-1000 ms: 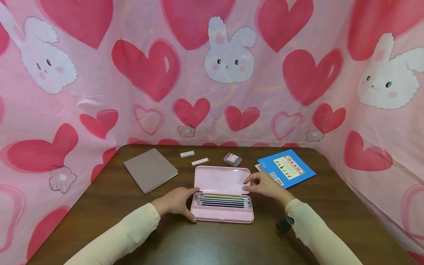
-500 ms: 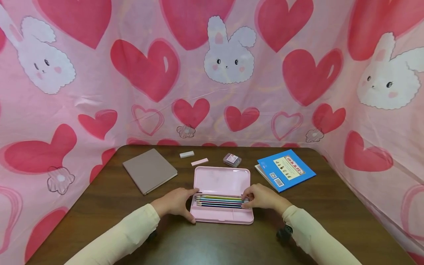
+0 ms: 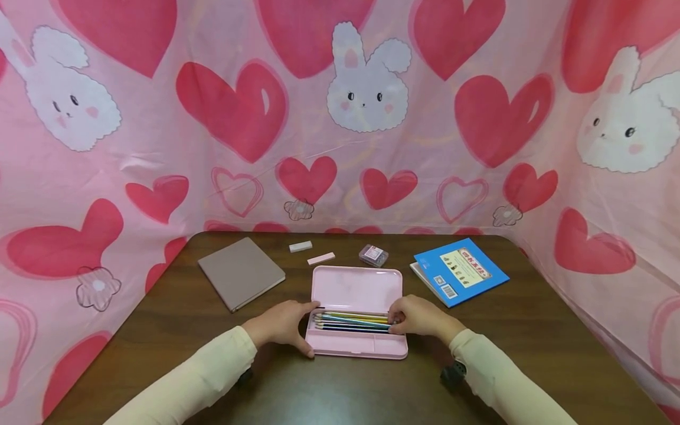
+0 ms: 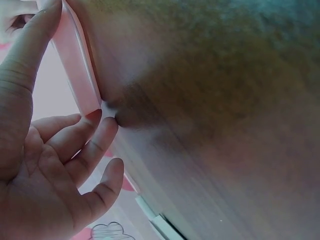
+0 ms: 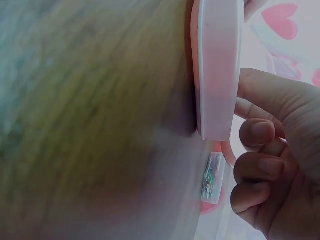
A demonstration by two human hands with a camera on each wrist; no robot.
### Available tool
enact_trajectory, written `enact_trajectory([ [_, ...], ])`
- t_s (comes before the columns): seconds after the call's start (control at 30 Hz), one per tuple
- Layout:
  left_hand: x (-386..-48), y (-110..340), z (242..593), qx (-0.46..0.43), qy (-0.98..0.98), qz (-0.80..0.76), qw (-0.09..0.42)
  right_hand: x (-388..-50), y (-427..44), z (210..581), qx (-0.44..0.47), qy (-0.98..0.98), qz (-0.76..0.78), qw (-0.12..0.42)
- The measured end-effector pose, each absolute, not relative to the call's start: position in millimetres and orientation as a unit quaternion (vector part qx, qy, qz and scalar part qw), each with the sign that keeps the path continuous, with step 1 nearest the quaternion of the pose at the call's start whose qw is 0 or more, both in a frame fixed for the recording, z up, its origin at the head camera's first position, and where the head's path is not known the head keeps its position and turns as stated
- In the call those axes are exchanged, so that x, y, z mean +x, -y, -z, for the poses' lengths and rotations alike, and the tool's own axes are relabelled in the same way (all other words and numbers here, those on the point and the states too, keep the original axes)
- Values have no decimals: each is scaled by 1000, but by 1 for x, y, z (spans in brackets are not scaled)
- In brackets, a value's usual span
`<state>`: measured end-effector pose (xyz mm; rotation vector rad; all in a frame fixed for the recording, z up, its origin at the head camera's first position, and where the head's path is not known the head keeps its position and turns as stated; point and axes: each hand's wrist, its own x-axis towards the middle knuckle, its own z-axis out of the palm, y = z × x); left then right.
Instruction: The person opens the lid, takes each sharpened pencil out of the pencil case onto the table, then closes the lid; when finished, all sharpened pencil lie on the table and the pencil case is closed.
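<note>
A pink pencil case (image 3: 340, 344) lies with its lid (image 3: 356, 287) raised toward the back in the head view. Several pencils (image 3: 345, 321) lie in its rear compartment, tips to the left; a teal one slants across the others. My left hand (image 3: 284, 323) holds the case's left end, thumb at the front corner and forefinger near the hinge. The left wrist view shows that hand (image 4: 55, 155) against the case wall (image 4: 75, 70). At the case's right end, my right hand (image 3: 425, 316) pinches pencil ends. In the right wrist view, the case wall (image 5: 217, 75) hides the fingertips of that hand (image 5: 300, 145).
A taupe notebook (image 3: 241, 273) lies at the left. Behind the case are a white block (image 3: 300, 247), a pink block (image 3: 321, 258) and a clear box (image 3: 374, 255) with colourful clips (image 5: 212, 180). A blue book (image 3: 461, 271) lies at the right.
My right hand has come down from the lid's right edge to the pencils' right ends. The pencils have shifted, and a teal one now slants. My left hand stays in place.
</note>
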<state>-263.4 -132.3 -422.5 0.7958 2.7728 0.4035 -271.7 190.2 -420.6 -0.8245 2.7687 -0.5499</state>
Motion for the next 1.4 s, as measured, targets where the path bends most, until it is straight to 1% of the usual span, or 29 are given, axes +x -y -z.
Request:
enact_trajectory([
  [0.27,-263,131,421,274,-945,-140,114,-269,-195,420,-298,-928,204,94],
  [0.47,-263,130,422,273,-945,-138,118,-270,-205,418,-297,-928,217,52],
  [0.6,-264,130,423,271,-945,-141,117,-275,-217,415,-303,-918,256,25],
  [0.67,-265,131,423,269,-945,-142,118,-277,-225,414,-296,-912,283,19],
  [0.83,-265,132,423,271,-945,-139,119,-279,-243,414,-256,-908,331,23],
  [1.07,-265,131,423,275,-944,-140,119,-276,-263,410,-216,-912,348,20],
  [1.4,-263,132,421,272,-943,-147,125,-267,-298,412,-220,-910,350,-13],
])
